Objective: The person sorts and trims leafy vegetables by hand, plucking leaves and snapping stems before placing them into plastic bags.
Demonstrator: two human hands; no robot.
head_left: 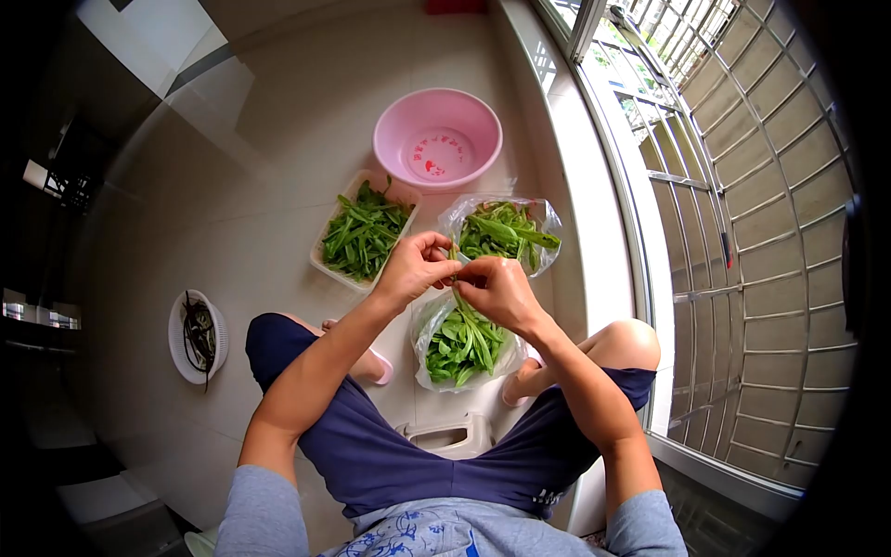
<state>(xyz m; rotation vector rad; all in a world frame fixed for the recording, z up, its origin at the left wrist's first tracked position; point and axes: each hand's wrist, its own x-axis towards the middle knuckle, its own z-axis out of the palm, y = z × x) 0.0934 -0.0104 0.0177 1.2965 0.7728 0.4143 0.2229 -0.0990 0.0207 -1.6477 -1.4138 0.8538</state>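
Note:
My left hand [415, 269] and my right hand [501, 293] meet in front of me, both pinching a leafy green stem [454, 252]. Its upper end sticks up between my fingers, and long leaves seem to hang below them. Directly under my hands lies a clear plastic bag of leafy greens [461, 351]. Just beyond my right hand is a second bag of greens [504, 229], with one long leaf across its top. A shallow rectangular container [327, 264] heaped with green leaves sits beyond my left hand. My fingers partly hide the stem.
A pink basin [390, 139] stands on the tiled floor farther off. At the left, a white basket [215, 339] holds dark, stringy scraps. A low stool [469, 436] is between my legs. Along the right run a ledge [587, 213] and a window with metal bars [742, 232].

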